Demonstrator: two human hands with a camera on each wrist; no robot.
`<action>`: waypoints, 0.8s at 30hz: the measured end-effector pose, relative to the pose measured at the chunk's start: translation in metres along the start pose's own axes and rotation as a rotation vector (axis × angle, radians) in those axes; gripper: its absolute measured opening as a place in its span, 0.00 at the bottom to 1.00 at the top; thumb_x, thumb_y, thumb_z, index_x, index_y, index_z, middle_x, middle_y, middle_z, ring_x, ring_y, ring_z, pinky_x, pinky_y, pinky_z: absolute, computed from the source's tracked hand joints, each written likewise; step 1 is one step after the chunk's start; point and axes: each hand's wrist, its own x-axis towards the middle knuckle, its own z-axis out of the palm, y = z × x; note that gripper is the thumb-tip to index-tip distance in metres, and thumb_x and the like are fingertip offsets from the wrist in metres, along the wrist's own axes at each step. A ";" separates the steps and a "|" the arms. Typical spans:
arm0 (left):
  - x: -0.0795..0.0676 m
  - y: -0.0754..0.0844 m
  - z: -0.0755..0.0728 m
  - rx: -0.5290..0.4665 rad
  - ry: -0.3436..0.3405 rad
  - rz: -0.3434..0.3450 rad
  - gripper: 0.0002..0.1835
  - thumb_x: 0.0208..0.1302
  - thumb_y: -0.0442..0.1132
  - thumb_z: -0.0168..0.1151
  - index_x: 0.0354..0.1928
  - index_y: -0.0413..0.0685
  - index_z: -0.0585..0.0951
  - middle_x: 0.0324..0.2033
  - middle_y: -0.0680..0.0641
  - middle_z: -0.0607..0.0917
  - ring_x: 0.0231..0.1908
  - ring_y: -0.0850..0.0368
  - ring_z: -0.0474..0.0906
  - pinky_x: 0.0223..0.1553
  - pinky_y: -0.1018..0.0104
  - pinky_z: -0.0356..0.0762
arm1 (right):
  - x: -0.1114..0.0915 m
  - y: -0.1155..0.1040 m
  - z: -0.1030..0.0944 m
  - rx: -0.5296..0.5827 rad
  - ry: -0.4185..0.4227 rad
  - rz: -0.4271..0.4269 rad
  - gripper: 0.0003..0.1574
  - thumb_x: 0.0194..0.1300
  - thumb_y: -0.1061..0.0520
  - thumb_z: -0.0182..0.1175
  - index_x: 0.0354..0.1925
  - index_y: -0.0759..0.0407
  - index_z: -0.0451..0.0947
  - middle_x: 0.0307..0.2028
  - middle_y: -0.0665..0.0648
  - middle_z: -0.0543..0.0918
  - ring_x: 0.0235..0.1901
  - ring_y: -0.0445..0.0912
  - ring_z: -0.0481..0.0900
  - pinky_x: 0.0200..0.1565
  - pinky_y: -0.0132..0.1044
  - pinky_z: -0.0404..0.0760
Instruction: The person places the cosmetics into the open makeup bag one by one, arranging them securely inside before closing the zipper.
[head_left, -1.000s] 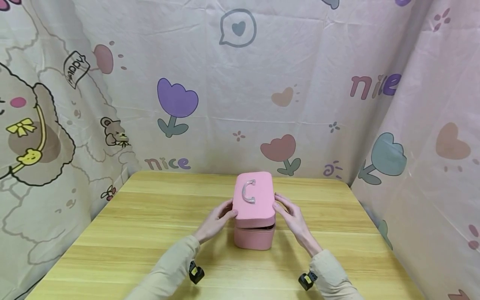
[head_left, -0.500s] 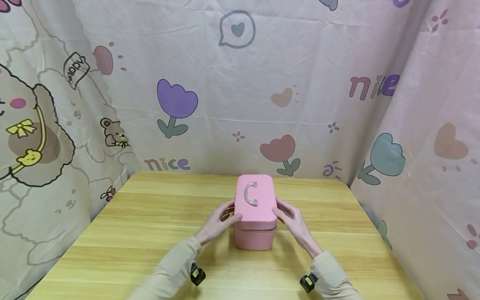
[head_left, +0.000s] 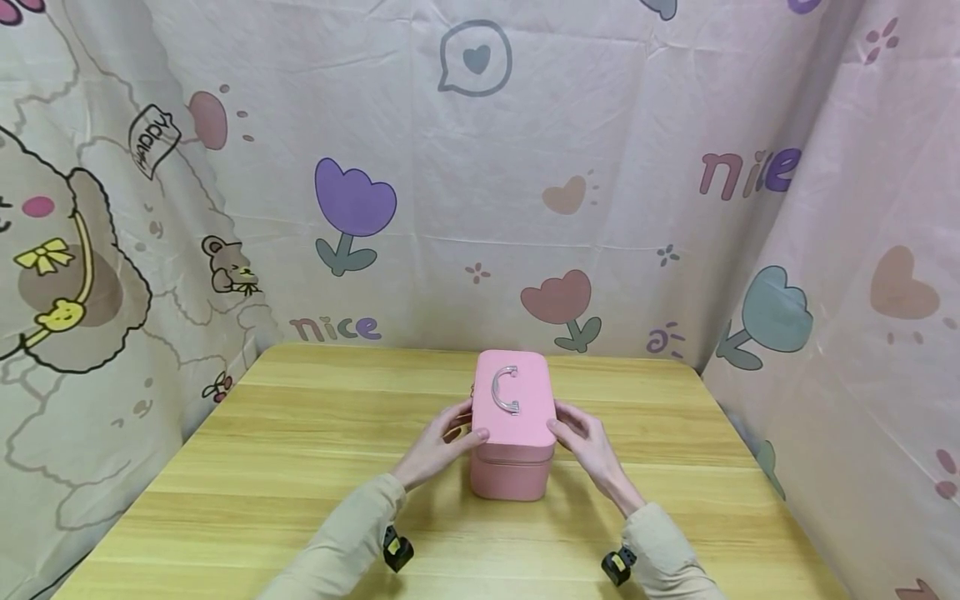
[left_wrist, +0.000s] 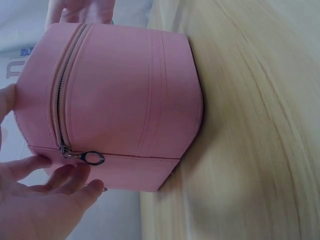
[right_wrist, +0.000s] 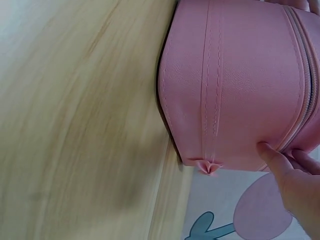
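Note:
A pink cosmetic case [head_left: 512,482] stands on the table with its lid [head_left: 517,417] down and a silver handle [head_left: 505,389] on top. My left hand [head_left: 441,439] grips the lid's left side, thumb on the top front edge. In the left wrist view its fingertips lie beside the ring-shaped zipper pull [left_wrist: 93,158]. From the other side my right hand [head_left: 587,440] holds the case, thumb at the lid's edge and fingers along the side. The zipper [right_wrist: 306,95] shows a narrow gap along its seam. What the case contains is hidden.
The wooden table [head_left: 315,433] extends on both sides of the case and in front of it. Behind it hangs a patterned curtain [head_left: 450,167]. Black wrist cameras [head_left: 397,550] hang below both sleeves. A small pink bow-shaped tab [right_wrist: 207,167] sticks out low on the case.
The lid has come down onto the case, and the dark opening at its front has disappeared. Both hands have lowered slightly with it, still at the sides.

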 end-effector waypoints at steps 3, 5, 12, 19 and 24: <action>0.000 0.000 0.001 0.000 0.003 -0.001 0.39 0.67 0.45 0.66 0.75 0.41 0.63 0.70 0.35 0.70 0.71 0.38 0.67 0.76 0.44 0.60 | 0.001 0.001 -0.001 0.006 -0.012 -0.012 0.36 0.73 0.59 0.56 0.72 0.73 0.59 0.72 0.74 0.65 0.72 0.65 0.64 0.70 0.49 0.71; 0.000 0.000 0.001 -0.002 0.004 0.005 0.39 0.67 0.44 0.66 0.75 0.40 0.63 0.71 0.35 0.70 0.71 0.37 0.66 0.76 0.44 0.60 | 0.002 0.002 -0.001 0.012 -0.018 -0.043 0.38 0.73 0.60 0.56 0.74 0.72 0.56 0.74 0.73 0.61 0.74 0.65 0.60 0.71 0.52 0.68; -0.001 -0.006 0.001 0.002 0.007 0.022 0.33 0.74 0.43 0.57 0.75 0.38 0.62 0.73 0.33 0.66 0.72 0.35 0.65 0.75 0.44 0.62 | 0.001 0.003 0.000 -0.075 -0.040 -0.186 0.28 0.74 0.61 0.54 0.68 0.71 0.69 0.76 0.71 0.58 0.74 0.66 0.59 0.68 0.44 0.74; -0.004 -0.010 0.000 0.155 0.049 0.102 0.23 0.76 0.29 0.45 0.70 0.28 0.67 0.66 0.29 0.74 0.66 0.34 0.73 0.69 0.45 0.71 | -0.002 0.006 0.003 -0.167 -0.065 -0.199 0.36 0.66 0.57 0.66 0.69 0.62 0.70 0.78 0.68 0.54 0.76 0.66 0.56 0.69 0.60 0.67; -0.005 -0.008 0.002 0.327 0.048 0.122 0.25 0.68 0.24 0.52 0.67 0.25 0.69 0.61 0.27 0.78 0.61 0.34 0.78 0.63 0.49 0.77 | -0.003 0.007 0.003 -0.172 -0.127 -0.191 0.52 0.53 0.57 0.77 0.71 0.61 0.63 0.80 0.67 0.47 0.77 0.65 0.51 0.71 0.60 0.64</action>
